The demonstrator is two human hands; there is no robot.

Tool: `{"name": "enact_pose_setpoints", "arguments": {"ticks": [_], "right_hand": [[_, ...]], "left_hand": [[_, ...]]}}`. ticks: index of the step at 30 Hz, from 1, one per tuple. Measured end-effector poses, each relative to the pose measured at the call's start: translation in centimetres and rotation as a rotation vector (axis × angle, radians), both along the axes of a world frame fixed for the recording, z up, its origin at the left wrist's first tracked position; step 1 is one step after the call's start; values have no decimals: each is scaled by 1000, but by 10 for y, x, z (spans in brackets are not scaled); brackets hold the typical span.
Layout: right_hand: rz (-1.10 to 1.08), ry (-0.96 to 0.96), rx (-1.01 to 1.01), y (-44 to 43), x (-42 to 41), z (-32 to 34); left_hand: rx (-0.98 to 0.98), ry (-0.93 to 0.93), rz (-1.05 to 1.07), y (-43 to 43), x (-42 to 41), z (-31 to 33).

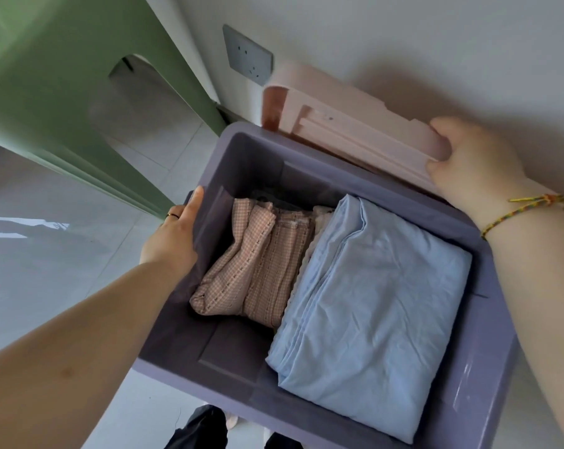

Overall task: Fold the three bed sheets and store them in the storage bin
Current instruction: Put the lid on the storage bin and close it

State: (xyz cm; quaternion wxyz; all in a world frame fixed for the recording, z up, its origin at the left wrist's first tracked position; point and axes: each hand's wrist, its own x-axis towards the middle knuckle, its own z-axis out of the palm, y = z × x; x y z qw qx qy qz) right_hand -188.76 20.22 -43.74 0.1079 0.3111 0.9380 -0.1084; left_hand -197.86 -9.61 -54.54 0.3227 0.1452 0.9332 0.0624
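A purple storage bin (241,147) stands open on the floor against the wall. Inside lie a folded light blue sheet (371,306) on the right and a folded pink checked sheet (254,267) on the left. A sliver of a white, scallop-edged sheet (322,215) shows between them. The pink lid (355,124) leans against the wall behind the bin. My right hand (468,160) grips the lid's right end, thumb on its front face. My left hand (177,234) rests on the bin's left rim with straight fingers.
A green piece of furniture (57,92) with a cut-out handle stands at the left. A grey wall socket (246,56) sits above the bin. The floor (47,254) is glossy pale tile. Dark trouser legs and feet show at the bottom edge.
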Motion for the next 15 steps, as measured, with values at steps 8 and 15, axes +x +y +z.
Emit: {"name": "enact_pose_setpoints", "arguments": {"ticks": [8,15], "right_hand": [[143,93,-46,-43,17,32],[170,215,-16,-68,37,42]], "left_hand": [[-220,-12,-171,-2,-23,18],[54,-302,49,-7,-37,46]]}}
